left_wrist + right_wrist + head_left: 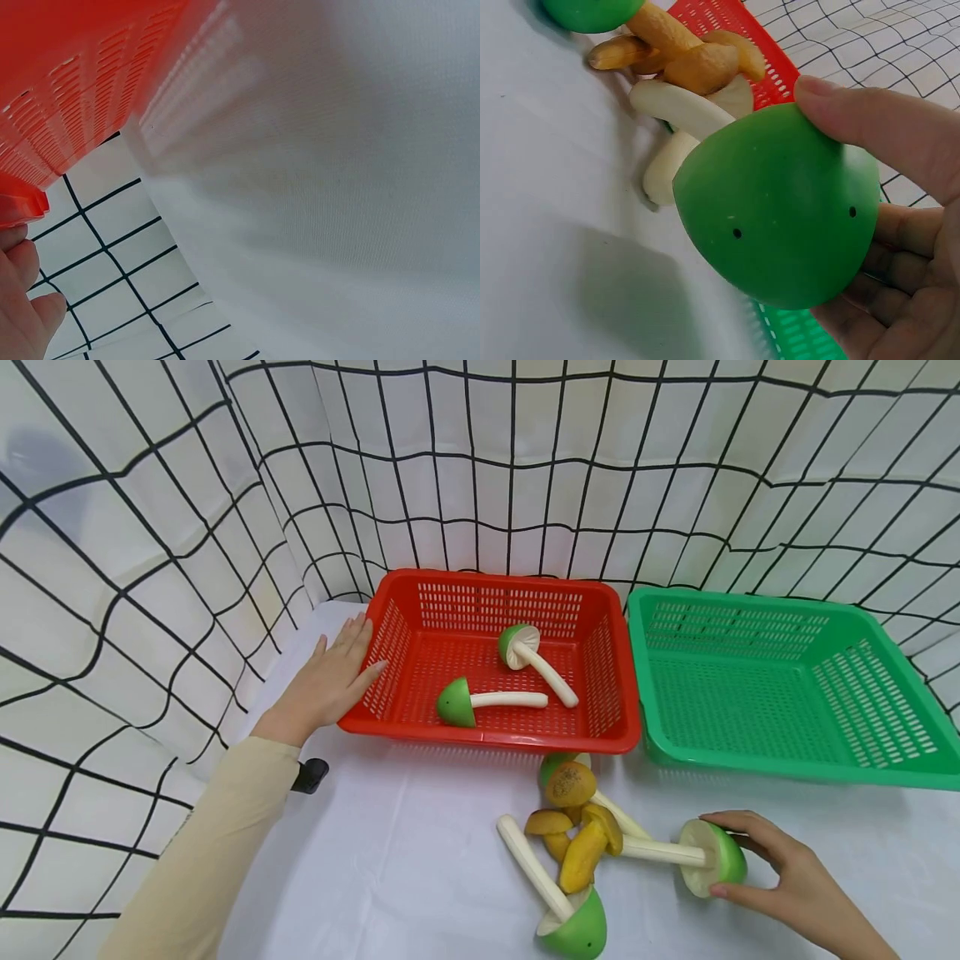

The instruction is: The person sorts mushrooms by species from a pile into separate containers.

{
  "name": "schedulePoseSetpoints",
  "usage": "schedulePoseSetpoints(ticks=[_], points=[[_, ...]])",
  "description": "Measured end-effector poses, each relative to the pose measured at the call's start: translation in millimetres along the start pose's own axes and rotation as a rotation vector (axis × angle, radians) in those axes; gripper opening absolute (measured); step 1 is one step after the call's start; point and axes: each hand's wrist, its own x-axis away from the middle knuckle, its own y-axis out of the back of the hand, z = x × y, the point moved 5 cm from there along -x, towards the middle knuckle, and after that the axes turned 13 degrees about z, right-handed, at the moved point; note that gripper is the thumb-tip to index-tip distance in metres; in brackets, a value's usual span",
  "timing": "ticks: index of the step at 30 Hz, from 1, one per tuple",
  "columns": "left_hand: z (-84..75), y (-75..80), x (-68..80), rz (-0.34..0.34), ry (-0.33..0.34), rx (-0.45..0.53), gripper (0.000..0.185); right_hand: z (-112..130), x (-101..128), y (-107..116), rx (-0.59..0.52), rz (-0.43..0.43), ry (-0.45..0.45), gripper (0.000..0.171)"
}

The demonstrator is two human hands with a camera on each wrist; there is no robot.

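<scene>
My right hand (795, 877) holds a toy mushroom by its green cap (729, 858), thumb on one side and fingers on the other; its pale stem points left toward the pile. In the right wrist view the green cap (780, 210) fills the middle, with two black dots on it. My left hand (333, 672) rests on the left rim of the red basket (480, 737), fingers extended. Inside that basket lie two green-capped mushrooms, one toward the back (517, 647) and one near the front (457, 703).
Several yellow-brown mushrooms (585, 856) are heaped before the red basket, with a green-capped mushroom (573, 931) nearer me and another (555, 766) partly hidden behind them. A green basket (810, 771) stands right of the red one. Black-lined white walls (525, 443) rise behind and left.
</scene>
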Motion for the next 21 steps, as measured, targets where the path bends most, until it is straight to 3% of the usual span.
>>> schedulePoseSetpoints(ticks=[4, 21], points=[[-0.6, 2.0, -0.5, -0.003, -0.001, -0.004, 0.072, 4, 3, 10, 0.011, -0.017, -0.020, 0.069], [-2.9, 0.6, -0.8, 0.016, -0.010, 0.007, 0.071, 12, 7, 32, 0.018, -0.094, 0.043, 0.071]])
